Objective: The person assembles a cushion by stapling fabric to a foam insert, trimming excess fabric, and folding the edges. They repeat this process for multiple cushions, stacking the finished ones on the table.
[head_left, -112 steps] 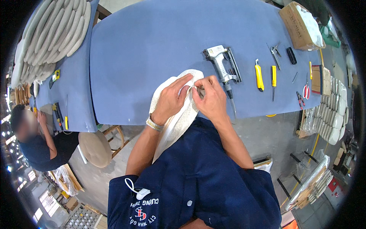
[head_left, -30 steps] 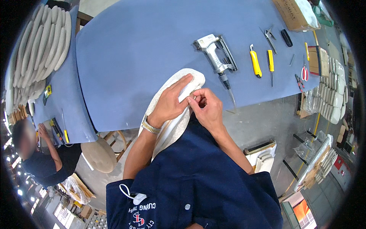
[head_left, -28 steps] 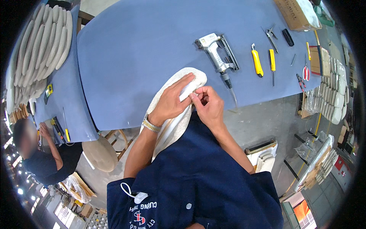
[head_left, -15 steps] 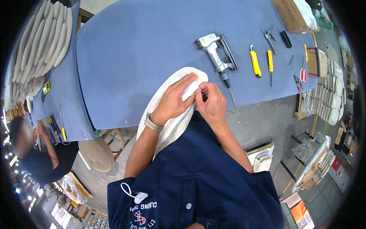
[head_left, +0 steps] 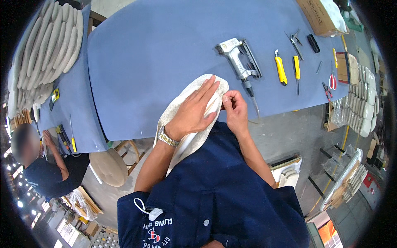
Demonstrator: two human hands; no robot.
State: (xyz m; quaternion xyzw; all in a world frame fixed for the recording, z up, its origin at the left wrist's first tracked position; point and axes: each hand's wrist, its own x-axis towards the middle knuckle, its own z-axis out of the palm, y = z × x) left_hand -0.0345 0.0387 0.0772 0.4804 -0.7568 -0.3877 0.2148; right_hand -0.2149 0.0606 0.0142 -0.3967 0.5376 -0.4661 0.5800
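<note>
An elongated light-grey fabric-covered pad (head_left: 170,113) lies at the near table edge, reaching back against my dark shirt. A white strip runs lengthwise along its upper face. My left hand (head_left: 193,109) rests flat on the pad, fingers stretched toward its far rounded end; a metal watch is on that wrist. At the pad's right rim, my right hand (head_left: 235,110) is closed in a pinch, thumb against curled fingers. What sits between those fingertips is too small to make out. Just beyond the right hand lies a silver staple gun (head_left: 236,60) with its air hose.
Rightward on the blue table (head_left: 144,62) lie a yellow utility knife (head_left: 281,71), a yellow-handled screwdriver (head_left: 296,68), grey pliers (head_left: 295,43) and red-handled scissors (head_left: 332,82). A cardboard box (head_left: 316,16) stands far right. Stacked grey pads (head_left: 49,47) and a co-worker (head_left: 53,165) are at left.
My left hand has flattened, its fingers reaching closer to the pad's far end. My right hand has drawn slightly away to the right, still pinching. The whole view has shifted a little.
</note>
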